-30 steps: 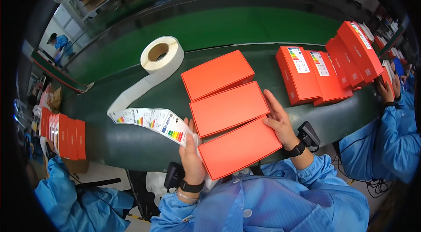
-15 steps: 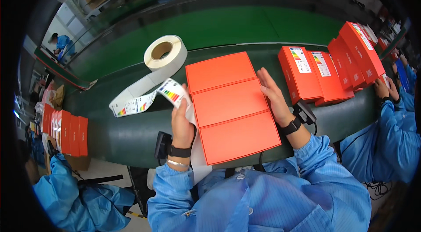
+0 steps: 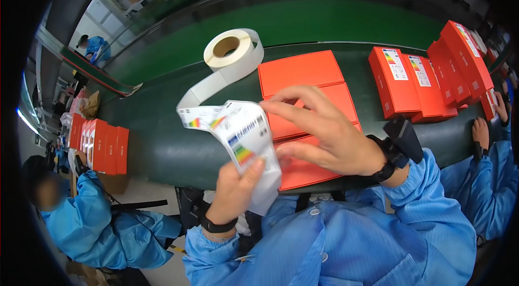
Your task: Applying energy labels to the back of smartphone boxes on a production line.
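My left hand (image 3: pixel 235 191) is closed on a strip of white labels (image 3: pixel 258 148) with coloured bars, its thumb pressed on the front. The strip runs back to a label roll (image 3: pixel 238 51) standing on the dark green table. Over the boxes, my right hand (image 3: pixel 335 132) has its index finger and thumb spread, their tips at the strip's right edge; whether they pinch it I cannot tell, but they look apart. Beneath that hand lie three red boxes (image 3: pixel 300 67) in a row, their upward faces plain, partly covered by the hand and strip.
At the right, several labelled red boxes (image 3: pixel 397 91) stand on the table (image 3: pixel 162 151), with a co-worker's hand (image 3: pixel 480 133) beyond. More red boxes (image 3: pixel 102 148) stand at the left, next to a co-worker in blue (image 3: pixel 108 221). A green belt (image 3: pixel 324 24) runs along the back.
My right hand has left the right side of the boxes and come across to the strip. My left hand has drawn the strip up in front of the boxes. The view has shifted.
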Demonstrator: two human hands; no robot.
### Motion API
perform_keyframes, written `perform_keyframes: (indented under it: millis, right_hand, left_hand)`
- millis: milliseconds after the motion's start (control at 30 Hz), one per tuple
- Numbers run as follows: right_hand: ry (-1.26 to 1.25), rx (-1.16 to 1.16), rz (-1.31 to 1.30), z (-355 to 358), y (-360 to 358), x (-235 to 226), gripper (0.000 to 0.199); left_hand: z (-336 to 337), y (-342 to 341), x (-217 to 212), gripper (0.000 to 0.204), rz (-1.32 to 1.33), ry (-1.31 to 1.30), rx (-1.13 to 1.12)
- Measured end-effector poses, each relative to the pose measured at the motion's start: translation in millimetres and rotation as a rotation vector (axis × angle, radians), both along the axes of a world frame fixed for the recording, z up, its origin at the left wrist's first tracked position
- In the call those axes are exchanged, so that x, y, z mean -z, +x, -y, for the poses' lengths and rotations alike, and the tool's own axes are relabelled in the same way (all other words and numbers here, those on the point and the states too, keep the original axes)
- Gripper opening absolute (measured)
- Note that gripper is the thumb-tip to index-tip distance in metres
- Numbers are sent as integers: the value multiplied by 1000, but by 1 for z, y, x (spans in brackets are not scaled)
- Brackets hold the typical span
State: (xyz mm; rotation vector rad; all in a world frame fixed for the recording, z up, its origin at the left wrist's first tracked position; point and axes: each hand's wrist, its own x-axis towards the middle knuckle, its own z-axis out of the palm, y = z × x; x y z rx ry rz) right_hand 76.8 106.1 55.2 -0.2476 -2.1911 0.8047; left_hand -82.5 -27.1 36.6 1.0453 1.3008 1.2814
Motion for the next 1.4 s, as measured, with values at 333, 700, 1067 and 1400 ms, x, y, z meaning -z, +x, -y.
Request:
perform_keyframes:
  millis: [333,700,1067,1400]
  right_hand:
    - [-347,-438,141,6,-13,6,30]
    - [327,-208,-5,1,-34,0,22]
    - [-245,-366,-419,-44,-43,-52,19]
    - [-263,-154,760,-158,-60,-11,50]
  left_hand:
    - [29,3,6,32,3,-81,178]
    - [3,-6,-18,43,837,-116,-127]
    - [-63,-117,-18,39,324,229,-266]
    - [-85,-89,41,50,-1,236,-63]
